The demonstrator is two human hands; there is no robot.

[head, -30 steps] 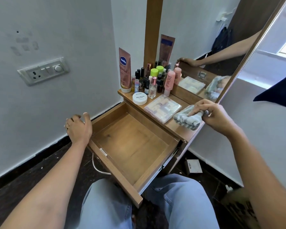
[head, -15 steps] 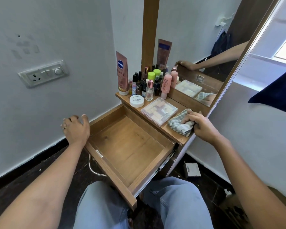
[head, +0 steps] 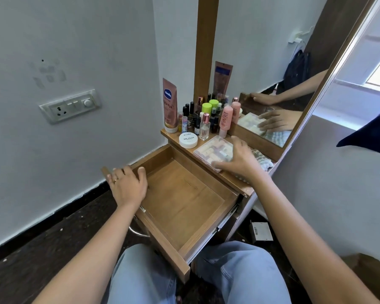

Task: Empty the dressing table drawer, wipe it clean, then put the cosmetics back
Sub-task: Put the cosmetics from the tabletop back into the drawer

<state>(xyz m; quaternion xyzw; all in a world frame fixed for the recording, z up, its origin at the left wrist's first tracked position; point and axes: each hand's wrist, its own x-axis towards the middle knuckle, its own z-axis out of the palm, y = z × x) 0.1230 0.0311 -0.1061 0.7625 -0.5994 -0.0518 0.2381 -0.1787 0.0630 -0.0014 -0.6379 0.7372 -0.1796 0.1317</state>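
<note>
The wooden drawer (head: 180,194) is pulled out and has nothing inside. My left hand (head: 127,185) grips its front left corner, thumb inside the rim. My right hand (head: 239,163) is spread over a clear plastic case (head: 211,150) on the dressing table top, thumb at its near edge and fingers over the far side. A checked cloth (head: 263,161) lies on the top just right of that hand. Behind the case stand a white nail polish tub (head: 188,140), a Vaseline tube (head: 169,106), a pink bottle (head: 225,119) and several small bottles (head: 204,121).
A mirror (head: 272,62) rises behind the table top. The wall with a switch plate (head: 70,107) is close on the left. My knees in jeans (head: 239,273) sit under the drawer front. A small box (head: 261,232) lies on the dark floor at right.
My right hand let go of the cloth, left it on the table top and moved left onto the clear case. My left hand stayed on the drawer corner.
</note>
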